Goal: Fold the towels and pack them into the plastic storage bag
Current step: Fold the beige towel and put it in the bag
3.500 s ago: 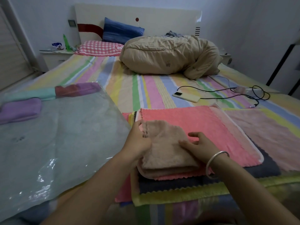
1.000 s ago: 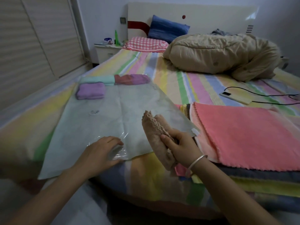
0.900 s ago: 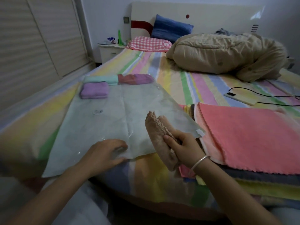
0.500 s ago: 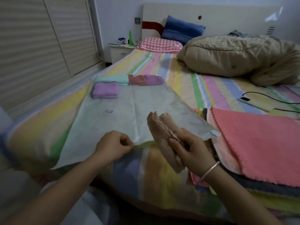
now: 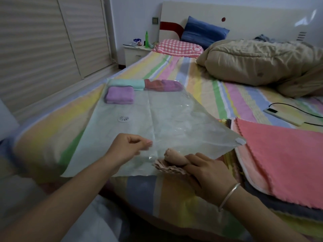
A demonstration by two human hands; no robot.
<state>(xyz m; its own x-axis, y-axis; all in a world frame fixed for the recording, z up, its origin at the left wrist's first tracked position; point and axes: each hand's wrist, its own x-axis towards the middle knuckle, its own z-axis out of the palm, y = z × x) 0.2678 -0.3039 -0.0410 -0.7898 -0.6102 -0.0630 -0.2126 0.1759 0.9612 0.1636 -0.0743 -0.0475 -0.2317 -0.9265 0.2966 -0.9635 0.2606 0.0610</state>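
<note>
A clear plastic storage bag [image 5: 167, 119] lies flat on the striped bed. Its near edge is lifted. My left hand [image 5: 127, 148] pinches the upper layer of that edge and holds it up. My right hand [image 5: 206, 173] grips a folded beige towel [image 5: 173, 161] whose front end lies inside the bag's mouth. At the bag's far end lie a folded purple towel [image 5: 119, 95], a teal towel [image 5: 127, 83] and a maroon-purple towel [image 5: 162, 85]. To the right, a pink towel [image 5: 283, 154] lies on top of a stack of unfolded towels.
A beige duvet [image 5: 258, 62] is bunched up at the far right, with a phone on a black cable [image 5: 284, 115] in front of it. Checked and blue pillows [image 5: 178, 48] lean at the headboard. A nightstand [image 5: 134, 51] and a louvred wardrobe [image 5: 43, 41] stand on the left.
My left hand has lifted the bag's near edge. My right hand has lowered the beige towel from upright and pushed its end into the opening.
</note>
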